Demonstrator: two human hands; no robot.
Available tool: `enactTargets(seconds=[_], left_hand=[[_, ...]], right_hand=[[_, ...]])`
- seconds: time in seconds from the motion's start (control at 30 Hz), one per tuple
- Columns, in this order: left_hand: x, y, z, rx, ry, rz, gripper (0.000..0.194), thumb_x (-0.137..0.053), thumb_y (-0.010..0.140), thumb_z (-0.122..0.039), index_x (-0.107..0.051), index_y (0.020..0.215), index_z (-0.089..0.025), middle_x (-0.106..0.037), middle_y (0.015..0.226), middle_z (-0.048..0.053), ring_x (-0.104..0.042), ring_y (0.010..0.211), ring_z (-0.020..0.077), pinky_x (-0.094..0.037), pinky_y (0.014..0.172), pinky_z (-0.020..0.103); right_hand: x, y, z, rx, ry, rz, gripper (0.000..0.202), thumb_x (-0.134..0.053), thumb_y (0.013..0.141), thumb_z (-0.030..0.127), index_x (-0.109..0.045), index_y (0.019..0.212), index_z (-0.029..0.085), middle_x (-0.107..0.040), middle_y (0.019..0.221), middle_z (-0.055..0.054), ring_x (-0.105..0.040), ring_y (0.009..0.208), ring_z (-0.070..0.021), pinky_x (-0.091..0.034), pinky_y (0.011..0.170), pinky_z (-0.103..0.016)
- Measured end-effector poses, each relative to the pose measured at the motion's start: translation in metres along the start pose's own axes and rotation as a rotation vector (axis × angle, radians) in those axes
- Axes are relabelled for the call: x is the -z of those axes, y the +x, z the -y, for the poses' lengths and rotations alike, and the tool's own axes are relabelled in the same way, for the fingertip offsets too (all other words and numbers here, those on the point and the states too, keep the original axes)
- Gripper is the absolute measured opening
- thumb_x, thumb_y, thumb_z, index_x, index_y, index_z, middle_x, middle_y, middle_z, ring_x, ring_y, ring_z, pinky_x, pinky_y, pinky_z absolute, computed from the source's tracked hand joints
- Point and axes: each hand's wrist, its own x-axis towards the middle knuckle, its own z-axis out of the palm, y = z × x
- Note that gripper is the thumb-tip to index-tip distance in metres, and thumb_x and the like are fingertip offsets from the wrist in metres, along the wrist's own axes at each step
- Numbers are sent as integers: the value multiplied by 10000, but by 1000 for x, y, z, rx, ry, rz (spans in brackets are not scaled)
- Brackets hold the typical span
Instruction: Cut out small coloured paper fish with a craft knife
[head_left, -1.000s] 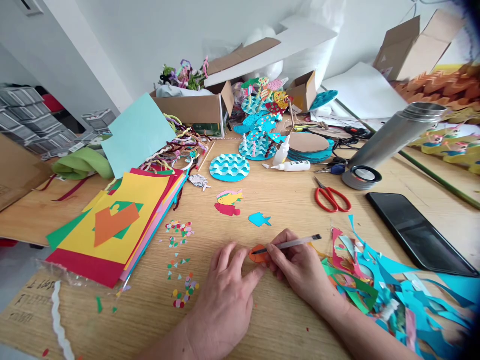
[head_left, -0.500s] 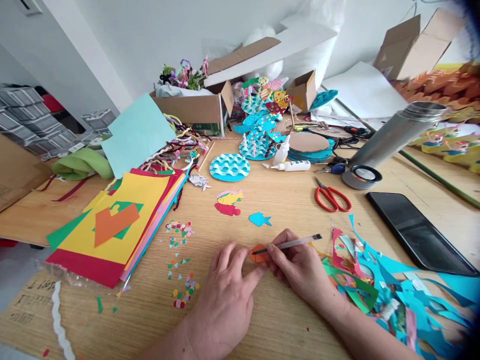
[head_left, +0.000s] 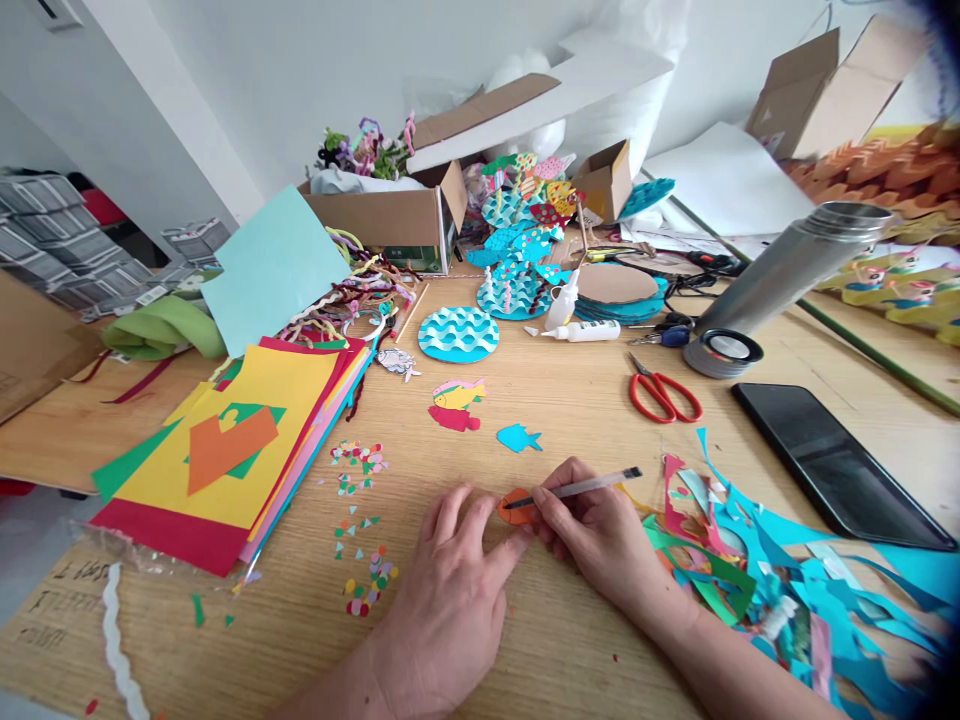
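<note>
Pinched in the fingers of my right hand (head_left: 596,525) is a pen (head_left: 592,484) with a clear barrel, its tip on an orange paper fish (head_left: 511,506). Dark lines are drawn on the fish. My left hand (head_left: 465,580) lies palm down on the table, fingers spread, with index finger and thumb at the fish's near left edge. The right fingers partly hide the fish's tail end. Just beyond lies a blue paper fish (head_left: 517,438). A red paper fish (head_left: 454,418) and a yellow paper fish (head_left: 459,397) overlap farther back.
Paper scraps (head_left: 795,580) crowd the right, below a phone (head_left: 840,465). Red-handled scissors (head_left: 664,395) lie near a steel flask (head_left: 795,270). Coloured sheets (head_left: 300,400) and confetti pieces (head_left: 367,580) are on the left. A blue wavy disc (head_left: 459,345) and glue bottle (head_left: 589,331) sit behind.
The pen tip has shifted very slightly on the orange fish. Both hands stay almost in the same place.
</note>
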Motion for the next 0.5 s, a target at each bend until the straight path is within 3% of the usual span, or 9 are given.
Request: enactTargets(seconds=[0.5], left_hand=[[0,-1,1,-1,-6,5,633,-494,822,-48,-468,1376,-354,-387,1391,53,-262,1355,286,-286,1135,514]], right_hand=[[0,2,-6,20,5,-6,319,-557,892,500,-479,746,228,-576,520,26,-489,386,-105,-358,354,-202]])
